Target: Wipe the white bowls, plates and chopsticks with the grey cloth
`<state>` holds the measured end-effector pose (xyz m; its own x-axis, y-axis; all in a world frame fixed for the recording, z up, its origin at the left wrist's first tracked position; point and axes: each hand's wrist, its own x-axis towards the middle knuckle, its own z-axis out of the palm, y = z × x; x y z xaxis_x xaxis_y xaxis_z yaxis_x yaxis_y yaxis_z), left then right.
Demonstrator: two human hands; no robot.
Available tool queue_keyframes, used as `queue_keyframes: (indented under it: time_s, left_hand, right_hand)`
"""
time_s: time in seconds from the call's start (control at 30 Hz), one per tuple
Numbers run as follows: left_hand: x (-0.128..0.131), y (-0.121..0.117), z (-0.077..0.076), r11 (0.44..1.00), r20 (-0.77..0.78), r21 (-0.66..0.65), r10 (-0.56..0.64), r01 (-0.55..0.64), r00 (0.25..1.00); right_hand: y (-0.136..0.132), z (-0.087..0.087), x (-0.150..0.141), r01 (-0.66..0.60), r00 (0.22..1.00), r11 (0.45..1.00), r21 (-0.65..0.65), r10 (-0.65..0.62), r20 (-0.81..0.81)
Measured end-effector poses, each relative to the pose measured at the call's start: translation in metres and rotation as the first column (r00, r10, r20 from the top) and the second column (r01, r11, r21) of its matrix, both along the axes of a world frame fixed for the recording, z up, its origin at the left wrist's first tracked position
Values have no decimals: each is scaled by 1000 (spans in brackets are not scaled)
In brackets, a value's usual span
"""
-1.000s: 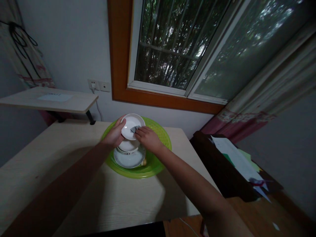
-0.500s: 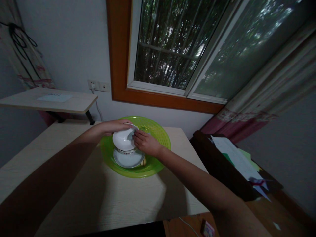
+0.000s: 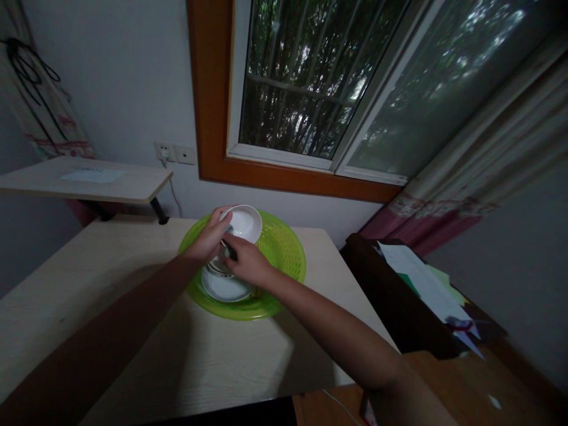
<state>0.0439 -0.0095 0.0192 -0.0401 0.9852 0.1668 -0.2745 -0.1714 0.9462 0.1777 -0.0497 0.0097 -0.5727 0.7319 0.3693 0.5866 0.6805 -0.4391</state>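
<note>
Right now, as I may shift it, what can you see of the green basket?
The green basket looks plastic, round and wide, its wall pierced with holes. It sits on the table, holding a white plate and at least one bowl. The left hand and right hand are above, hiding some of it.

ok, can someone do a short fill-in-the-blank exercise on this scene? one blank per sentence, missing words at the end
The bowl gripped by the left hand is coloured ____.
The large round basket on the table is coloured ____.
The plate lies ____ the basket.
Seen from the person's side, the raised shelf stands toward the far ____ corner of the table.

Missing words, in order: white; green; inside; left.
</note>
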Motion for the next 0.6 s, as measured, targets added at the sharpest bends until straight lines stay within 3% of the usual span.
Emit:
queue_keyframes:
  time_s: [0.07, 0.13, 0.27, 0.37, 0.5, 0.6]
  left_hand:
    - [3, -2, -2, 1000, -5, 16, -6, 6, 1000]
    - [3, -1, -4, 1000, -7, 25, -12, 12, 1000]
    - [-4, 2, -7, 1000, 25, -8, 15, -15, 1000]
    - [-8, 2, -6, 999, 32, -48, 11, -9, 999]
    - [-8, -1, 0, 996, 56, -82, 22, -17, 998]
    - [-6, 0, 1, 996, 59, -83, 26, -21, 998]
  right_hand:
    - [2, -1, -3, -25, 990, 998, -52, 18, -138]
    - [3, -3, -2, -31, 987, 999, -42, 23, -162]
    - [1, -1, 11, -14, 995, 998, 66, 7, 101]
    - [0, 3, 24, 28, 947, 974, 224, -97, 305]
    - [3, -1, 32, 84, 900, 903, 422, -250, 357]
    - [1, -6, 29, 102, 896, 903, 418, -266, 356]
